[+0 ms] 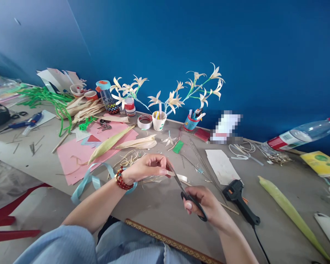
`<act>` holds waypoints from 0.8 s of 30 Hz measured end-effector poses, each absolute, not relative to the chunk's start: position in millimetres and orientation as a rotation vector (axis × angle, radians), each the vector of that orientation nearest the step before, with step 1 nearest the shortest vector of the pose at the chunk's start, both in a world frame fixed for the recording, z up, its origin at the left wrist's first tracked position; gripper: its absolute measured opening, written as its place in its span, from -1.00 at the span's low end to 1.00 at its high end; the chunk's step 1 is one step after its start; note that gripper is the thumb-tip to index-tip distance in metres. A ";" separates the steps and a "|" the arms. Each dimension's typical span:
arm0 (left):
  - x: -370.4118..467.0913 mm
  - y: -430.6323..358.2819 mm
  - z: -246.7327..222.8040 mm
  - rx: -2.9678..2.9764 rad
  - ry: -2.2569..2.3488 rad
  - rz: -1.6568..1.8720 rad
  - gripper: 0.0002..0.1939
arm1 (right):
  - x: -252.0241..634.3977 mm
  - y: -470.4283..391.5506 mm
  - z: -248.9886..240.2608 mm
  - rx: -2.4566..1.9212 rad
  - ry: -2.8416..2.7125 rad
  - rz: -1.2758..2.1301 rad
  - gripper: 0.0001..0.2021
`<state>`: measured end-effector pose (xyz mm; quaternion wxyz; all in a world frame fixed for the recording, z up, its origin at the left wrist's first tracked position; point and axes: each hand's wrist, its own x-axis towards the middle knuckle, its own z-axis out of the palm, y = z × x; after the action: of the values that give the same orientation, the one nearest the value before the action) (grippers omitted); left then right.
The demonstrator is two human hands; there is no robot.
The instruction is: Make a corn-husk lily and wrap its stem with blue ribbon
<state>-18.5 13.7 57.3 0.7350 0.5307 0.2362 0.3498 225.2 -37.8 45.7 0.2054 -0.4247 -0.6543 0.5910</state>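
Note:
Black-handled scissors are in my right hand, its fingers wrapped round the handles. The blades point up and to the left, toward my left hand. My left hand pinches a narrow pale strip, which lies at the blades. Whether the blades are parted is hard to tell. Red beads circle my left wrist. A light blue ribbon lies beside and partly behind that wrist. Just past my hands is a litter of thin husk shreds.
A black glue gun lies right of my right hand, near a white card and a green husk. Pink paper is at the left. Husk flowers stand in a white cup by the wall; a bottle leans at the right.

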 end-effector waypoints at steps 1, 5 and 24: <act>-18.6 13.8 57.0 1.167 0.518 0.770 -0.72 | 225.6 -37.6 45.2 -1.179 -1.827 1.650 -0.47; -18.6 14.3 56.4 1.172 0.512 0.776 -0.72 | 227.9 -36.4 41.0 -1.162 -1.837 1.656 -0.46; -18.3 14.8 53.7 1.097 0.514 0.791 -0.76 | 230.5 -35.1 40.6 -1.171 -1.970 1.510 -0.47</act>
<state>-18.3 14.8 53.7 0.7495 0.5018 0.2352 0.3621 230.5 -35.1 40.6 0.1971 -0.4182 -0.7038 0.5394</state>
